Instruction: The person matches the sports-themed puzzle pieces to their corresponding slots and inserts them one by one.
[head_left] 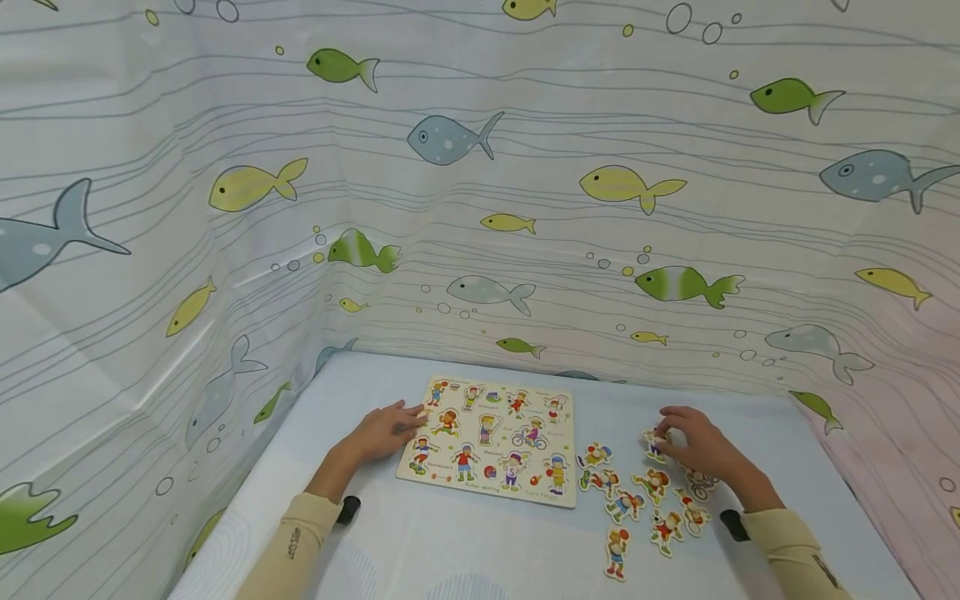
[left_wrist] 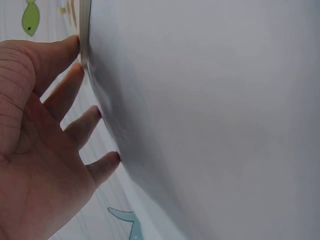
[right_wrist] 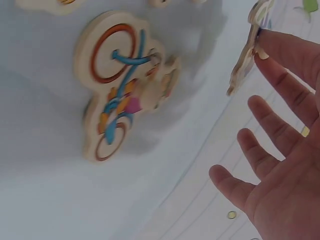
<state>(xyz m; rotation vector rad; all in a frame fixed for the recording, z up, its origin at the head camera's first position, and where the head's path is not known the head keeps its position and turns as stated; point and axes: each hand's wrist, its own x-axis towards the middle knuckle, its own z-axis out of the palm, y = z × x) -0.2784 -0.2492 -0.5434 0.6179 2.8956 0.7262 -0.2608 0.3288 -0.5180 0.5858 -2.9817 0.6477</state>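
A wooden puzzle board with printed sports figures lies flat on the table. My left hand is at its upper left edge, fingers spread, with the thumb touching the board's edge in the left wrist view. My right hand pinches a wooden figure puzzle piece between thumb and index finger, the other fingers extended. In the right wrist view that piece stands tilted, seen nearly edge-on. A bicycle puzzle piece lies below this hand, which partly covers it in the head view.
Several loose figure pieces lie right of the board, among them a skateboarder-like piece and a lower one nearest me. A pale cloth covers the table. A fish-printed curtain encloses the back and sides.
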